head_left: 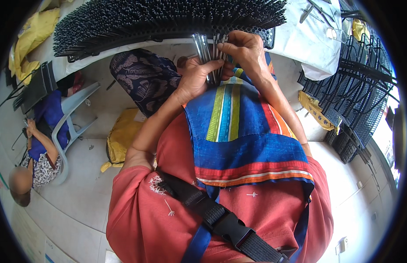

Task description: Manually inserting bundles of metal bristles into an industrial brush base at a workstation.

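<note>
My left hand [195, 78] is closed round a bundle of thin, shiny metal rods [202, 49], held upright above my lap with the upper ends fanned apart. At the bundle's right side, my right hand [246, 49] has thumb and forefinger pinched together on the upper part of some rods. How many rods the right fingers grip is hidden. Just beyond both hands stands a long black rack [164, 19], densely filled with upright thin dark pins. At its right end, a strip of the perforated base [268, 36] shows round holes.
A white-covered table [299, 44] carries the rack and some metal tools [315, 12]. Black mesh racks [356, 83] are stacked at right. A yellow sack [122, 136] lies on the floor at left, near a person [39, 144] seated on a pale plastic chair [72, 118].
</note>
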Tool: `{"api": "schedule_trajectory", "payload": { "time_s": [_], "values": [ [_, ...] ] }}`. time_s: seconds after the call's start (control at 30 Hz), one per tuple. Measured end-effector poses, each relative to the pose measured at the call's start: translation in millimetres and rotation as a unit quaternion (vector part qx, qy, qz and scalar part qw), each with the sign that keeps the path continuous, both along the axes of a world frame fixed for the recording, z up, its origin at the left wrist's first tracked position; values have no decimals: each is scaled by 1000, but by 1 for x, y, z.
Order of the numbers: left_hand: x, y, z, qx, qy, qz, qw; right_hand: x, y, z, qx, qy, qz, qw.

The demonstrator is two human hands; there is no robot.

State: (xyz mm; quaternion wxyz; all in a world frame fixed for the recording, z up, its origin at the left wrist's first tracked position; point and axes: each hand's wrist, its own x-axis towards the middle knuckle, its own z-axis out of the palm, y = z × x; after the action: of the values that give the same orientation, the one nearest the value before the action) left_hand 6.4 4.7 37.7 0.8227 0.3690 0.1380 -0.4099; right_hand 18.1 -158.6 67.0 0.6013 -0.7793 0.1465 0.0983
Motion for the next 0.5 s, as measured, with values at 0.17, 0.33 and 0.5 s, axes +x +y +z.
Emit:
{"api": "schedule_trajectory", "payload": {
  "time_s": [0.17,0.33,0.5],
  "values": [
    [0,5,-19,100,4,45,994,-2,-5,1,74,-6,-57,996],
    [3,8,-11,121,10,-57,991,-10,-9,27,-126,-261,61,955],
    [4,2,-8,153,0,-40,988,-31,7,51,-245,-343,148,895]
  ]
}}
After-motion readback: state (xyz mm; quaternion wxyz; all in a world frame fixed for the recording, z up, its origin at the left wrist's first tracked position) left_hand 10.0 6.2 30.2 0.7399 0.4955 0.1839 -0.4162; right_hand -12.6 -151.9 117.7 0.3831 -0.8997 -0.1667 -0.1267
